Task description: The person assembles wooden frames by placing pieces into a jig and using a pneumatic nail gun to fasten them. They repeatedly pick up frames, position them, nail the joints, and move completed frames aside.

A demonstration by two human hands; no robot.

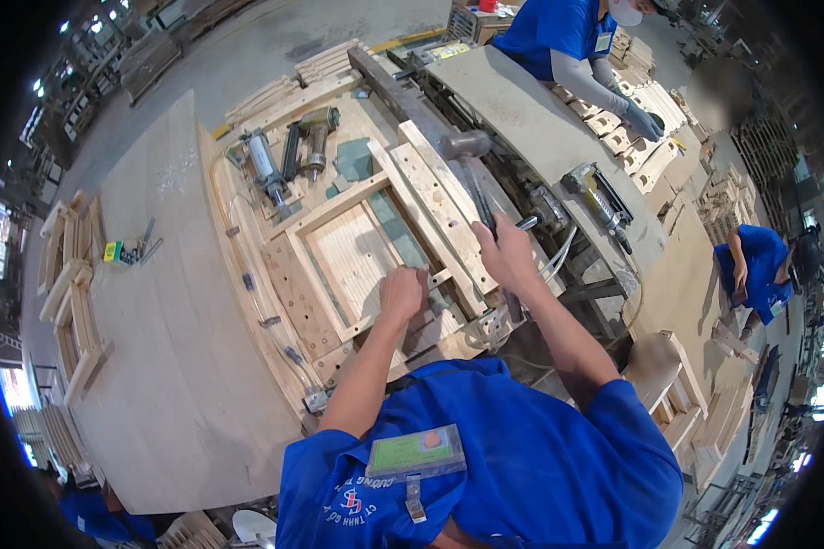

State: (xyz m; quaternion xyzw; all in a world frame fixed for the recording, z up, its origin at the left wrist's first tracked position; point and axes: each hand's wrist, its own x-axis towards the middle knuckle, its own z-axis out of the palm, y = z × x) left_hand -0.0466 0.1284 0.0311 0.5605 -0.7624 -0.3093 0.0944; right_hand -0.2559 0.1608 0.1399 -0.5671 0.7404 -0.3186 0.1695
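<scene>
My right hand (506, 254) is closed around the handle of a hammer (465, 145), whose dark, thick head points away from me over the right side of the jig. A pale wooden frame (330, 209) lies in a wooden jig (317, 322) on the bench in front of me. My left hand (404, 294) is closed on the near rail of that frame, by its right end. The fingertips of this hand are partly hidden. Beyond the frame, two nail guns (265, 168) (317, 142) rest on the jig board.
Another nail gun (602, 207) lies on the right-hand table (522, 101). A person (558, 41) in blue handles curved wooden parts there; a second person (755, 274) works farther right. A wide board (183, 348) at left bears a small green-yellow box (122, 252). Wooden frames (69, 284) stand along its edge.
</scene>
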